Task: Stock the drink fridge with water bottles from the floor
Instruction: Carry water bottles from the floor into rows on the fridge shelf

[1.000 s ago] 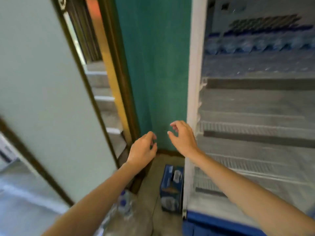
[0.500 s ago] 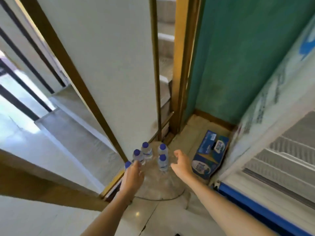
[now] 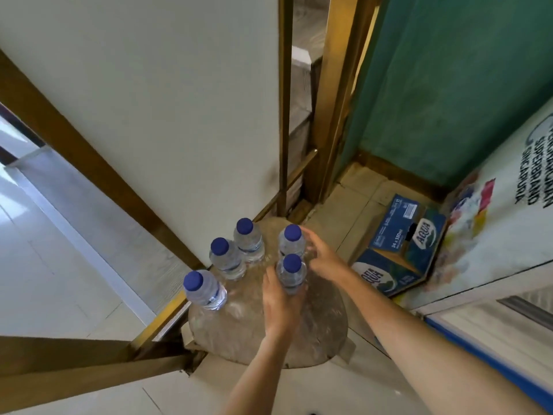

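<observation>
Several clear water bottles with blue caps stand on a crumpled clear plastic wrap on the floor. My left hand grips the nearest right-hand bottle around its body. Just behind it, my right hand curls round the far right bottle. Three more bottles stand free to the left: one at the back, one in the middle and one at the front left. The drink fridge stands at the right, with its open lower edge at the bottom right.
A blue Aqua cardboard box lies on the floor between the bottles and the fridge. A white panel with a brown frame rises right behind the bottles. A green wall closes the back corner.
The view has swung down from the fridge shelves to the floor. Both hands have come down onto the bottle group and now each holds one bottle.
</observation>
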A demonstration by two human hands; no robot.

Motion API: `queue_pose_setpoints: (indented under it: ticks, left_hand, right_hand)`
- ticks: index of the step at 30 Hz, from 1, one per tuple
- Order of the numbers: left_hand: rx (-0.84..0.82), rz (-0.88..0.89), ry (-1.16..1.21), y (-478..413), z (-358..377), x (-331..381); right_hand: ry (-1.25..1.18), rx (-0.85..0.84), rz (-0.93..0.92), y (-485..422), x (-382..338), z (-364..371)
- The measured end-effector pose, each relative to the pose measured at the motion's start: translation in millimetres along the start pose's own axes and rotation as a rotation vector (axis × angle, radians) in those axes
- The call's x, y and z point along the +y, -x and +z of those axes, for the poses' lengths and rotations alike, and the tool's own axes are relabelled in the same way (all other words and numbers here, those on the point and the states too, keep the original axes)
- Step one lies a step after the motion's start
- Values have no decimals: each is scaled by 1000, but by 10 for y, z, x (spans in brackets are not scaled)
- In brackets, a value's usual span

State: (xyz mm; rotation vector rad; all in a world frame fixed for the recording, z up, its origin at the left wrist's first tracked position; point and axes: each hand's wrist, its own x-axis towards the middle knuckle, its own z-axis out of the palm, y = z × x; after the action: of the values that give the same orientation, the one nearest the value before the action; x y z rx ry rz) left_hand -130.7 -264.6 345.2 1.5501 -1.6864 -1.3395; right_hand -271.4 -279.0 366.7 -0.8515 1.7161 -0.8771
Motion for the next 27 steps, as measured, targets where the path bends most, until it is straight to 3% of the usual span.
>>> queue_pose_setpoints:
  ticks: [7, 17, 27]
  left_hand:
    - [82, 54, 83, -30, -55, -157]
    - [16, 31, 3, 25, -463, 55]
    - [-206, 296, 39, 448, -878, 1739]
  right_hand:
    - [-123, -124, 22, -187, 41, 24]
    - [-264, 34, 2, 236, 56, 82]
    - [-287, 212, -158, 1464, -1128, -649]
